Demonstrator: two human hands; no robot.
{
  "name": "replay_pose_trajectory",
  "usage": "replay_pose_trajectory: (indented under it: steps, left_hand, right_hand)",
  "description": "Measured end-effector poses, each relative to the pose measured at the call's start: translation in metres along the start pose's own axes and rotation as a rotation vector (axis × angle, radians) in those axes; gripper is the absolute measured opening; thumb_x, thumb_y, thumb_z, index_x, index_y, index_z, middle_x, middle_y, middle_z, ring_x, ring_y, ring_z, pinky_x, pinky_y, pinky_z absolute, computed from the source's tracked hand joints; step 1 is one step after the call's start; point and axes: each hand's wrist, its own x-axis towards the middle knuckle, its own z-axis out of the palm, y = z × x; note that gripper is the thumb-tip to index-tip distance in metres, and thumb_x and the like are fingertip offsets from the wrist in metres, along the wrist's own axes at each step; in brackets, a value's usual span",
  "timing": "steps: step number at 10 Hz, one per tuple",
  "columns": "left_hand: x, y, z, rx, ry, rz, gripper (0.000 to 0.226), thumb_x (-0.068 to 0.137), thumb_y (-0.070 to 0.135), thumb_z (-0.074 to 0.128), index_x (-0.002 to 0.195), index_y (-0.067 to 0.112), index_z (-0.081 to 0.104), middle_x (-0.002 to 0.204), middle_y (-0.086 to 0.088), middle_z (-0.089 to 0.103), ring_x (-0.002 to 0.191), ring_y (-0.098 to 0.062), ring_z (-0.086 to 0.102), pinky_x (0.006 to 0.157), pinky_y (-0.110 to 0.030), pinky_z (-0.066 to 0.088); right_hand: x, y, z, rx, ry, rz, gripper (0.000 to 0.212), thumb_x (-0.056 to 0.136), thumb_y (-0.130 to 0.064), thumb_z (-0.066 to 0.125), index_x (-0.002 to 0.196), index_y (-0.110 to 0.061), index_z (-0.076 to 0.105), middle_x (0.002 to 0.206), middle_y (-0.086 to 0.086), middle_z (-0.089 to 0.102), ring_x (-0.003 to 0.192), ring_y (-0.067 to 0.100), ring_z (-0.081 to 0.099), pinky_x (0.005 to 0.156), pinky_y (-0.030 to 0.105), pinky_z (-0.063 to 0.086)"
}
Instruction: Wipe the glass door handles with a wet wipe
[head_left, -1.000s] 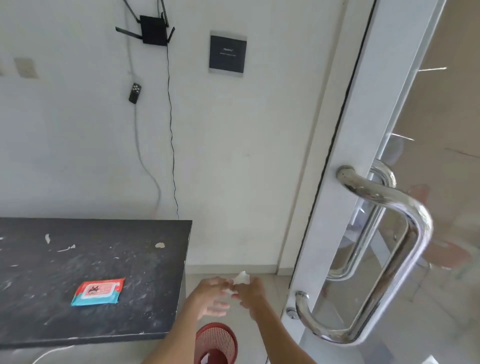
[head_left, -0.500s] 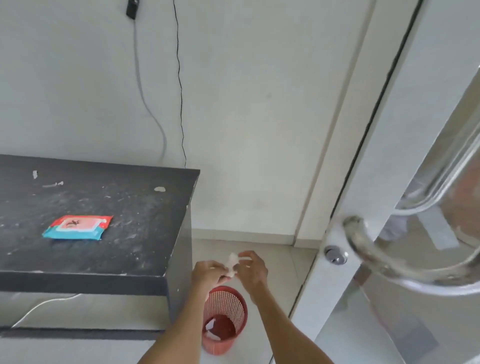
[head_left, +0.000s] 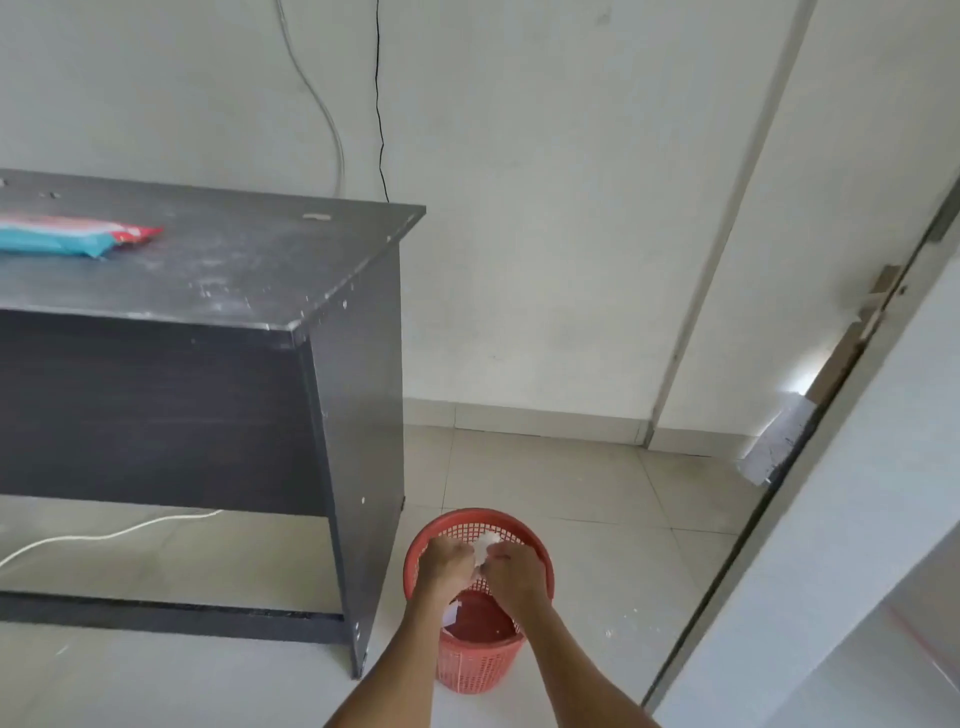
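My left hand (head_left: 447, 564) and right hand (head_left: 514, 574) pinch the balled wipe (head_left: 485, 545) right above the red bin (head_left: 467, 670): just release.

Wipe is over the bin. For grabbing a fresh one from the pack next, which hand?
Left, likely. The left hand is on the desk side, where the wipe pack lies; the right hand is toward the door. Both pinch the used wipe above the basket.

The view has tilted down, and the door handles are now out of sight. Both hands, the left hand (head_left: 448, 564) and the right hand (head_left: 514, 574), have moved down with the crumpled wipe (head_left: 485, 545) and are now over the red basket (head_left: 467, 670).
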Motion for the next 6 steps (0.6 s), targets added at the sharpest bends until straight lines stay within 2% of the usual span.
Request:
replay_pose_trajectory:
  steps: [1, 2, 3, 4, 5, 6]
  left_hand:
    - [0.014, -0.038, 0.013, 0.044, -0.012, -0.008, 0.019, 0.09, 0.008, 0.051, 0.085, 0.0, 0.068, 0.084, -0.014, 0.068, 0.08, -0.025, 0.067, 0.066, -0.031, 0.057]
    - [0.024, -0.064, 0.02, 0.114, -0.033, 0.043, 0.021, 0.092, 0.017, 0.05, 0.086, 0.007, 0.067, 0.076, -0.004, 0.064, 0.069, -0.014, 0.06, 0.059, -0.025, 0.048]
    - [0.028, -0.072, 0.023, 0.141, -0.033, 0.064, 0.012, 0.094, 0.016, 0.049, 0.095, 0.02, 0.06, 0.086, 0.007, 0.059, 0.077, -0.008, 0.055, 0.065, -0.023, 0.047]
    - [0.027, -0.073, 0.022, 0.165, -0.014, 0.083, 0.013, 0.095, 0.015, 0.05, 0.104, 0.02, 0.059, 0.092, 0.006, 0.057, 0.074, -0.005, 0.05, 0.058, -0.018, 0.042]
    - [0.026, -0.067, 0.018, 0.172, -0.029, 0.093, 0.014, 0.095, 0.013, 0.048, 0.104, 0.02, 0.057, 0.097, 0.004, 0.056, 0.072, -0.003, 0.048, 0.054, -0.014, 0.038]
    - [0.021, -0.06, 0.015, 0.15, -0.035, 0.109, 0.013, 0.095, 0.013, 0.047, 0.1, 0.019, 0.057, 0.095, 0.004, 0.058, 0.073, -0.004, 0.051, 0.054, -0.015, 0.039]
  right_hand:
    - [0.009, 0.028, 0.034, 0.01, -0.011, 0.014, 0.027, 0.082, -0.004, 0.057, 0.103, -0.008, 0.073, 0.096, 0.007, 0.073, 0.068, 0.01, 0.056, 0.05, 0.01, 0.04]
    - [0.016, 0.045, 0.053, -0.024, -0.011, 0.034, 0.017, 0.082, -0.006, 0.057, 0.081, -0.01, 0.073, 0.071, 0.0, 0.067, 0.057, 0.006, 0.051, 0.046, 0.012, 0.037]
    - [0.02, 0.048, 0.058, -0.053, 0.015, 0.061, 0.022, 0.08, -0.007, 0.057, 0.058, -0.013, 0.057, 0.054, -0.004, 0.051, 0.048, 0.005, 0.044, 0.043, 0.015, 0.035]
    - [0.02, 0.045, 0.058, -0.064, 0.009, 0.069, 0.013, 0.082, -0.01, 0.059, 0.071, -0.01, 0.066, 0.066, 0.002, 0.062, 0.061, 0.013, 0.056, 0.062, 0.027, 0.051]
    - [0.024, 0.045, 0.058, -0.053, 0.003, 0.06, 0.03, 0.087, -0.017, 0.06, 0.114, -0.006, 0.066, 0.11, 0.006, 0.07, 0.099, 0.019, 0.065, 0.081, 0.025, 0.051]
    - [0.023, 0.04, 0.055, -0.049, 0.017, 0.051, 0.038, 0.088, -0.02, 0.06, 0.124, -0.008, 0.062, 0.119, 0.005, 0.067, 0.106, 0.02, 0.064, 0.082, 0.021, 0.05]
